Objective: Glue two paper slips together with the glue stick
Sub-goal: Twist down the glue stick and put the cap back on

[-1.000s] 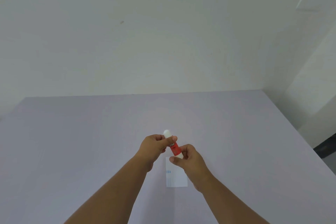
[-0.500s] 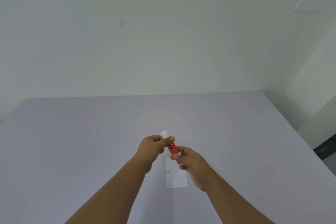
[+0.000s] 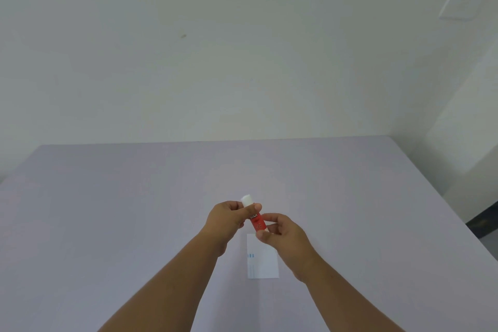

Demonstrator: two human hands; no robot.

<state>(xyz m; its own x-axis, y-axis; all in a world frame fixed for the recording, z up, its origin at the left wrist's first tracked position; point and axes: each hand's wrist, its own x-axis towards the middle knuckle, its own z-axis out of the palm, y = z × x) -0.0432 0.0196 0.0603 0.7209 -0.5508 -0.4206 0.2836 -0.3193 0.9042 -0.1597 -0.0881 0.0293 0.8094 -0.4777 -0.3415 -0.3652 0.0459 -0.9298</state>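
A red glue stick (image 3: 256,221) with a white cap at its far end is held tilted above the table. My left hand (image 3: 227,219) pinches its upper part near the white cap. My right hand (image 3: 283,232) grips its lower end with thumb and fingers. Below the hands a white paper slip (image 3: 265,261) with small blue marks lies flat on the table; my right hand covers its top right corner. I cannot tell whether it is one slip or two stacked.
The pale lilac table (image 3: 107,224) reaches to a plain wall at the back. Its right edge (image 3: 442,197) runs diagonally, with a drop to the floor beyond. A white wall plate (image 3: 458,7) sits high on the right.
The right hand has shifted its grip slightly at the bottom of the glue stick. The stick, the left hand and the paper have stayed almost in place.
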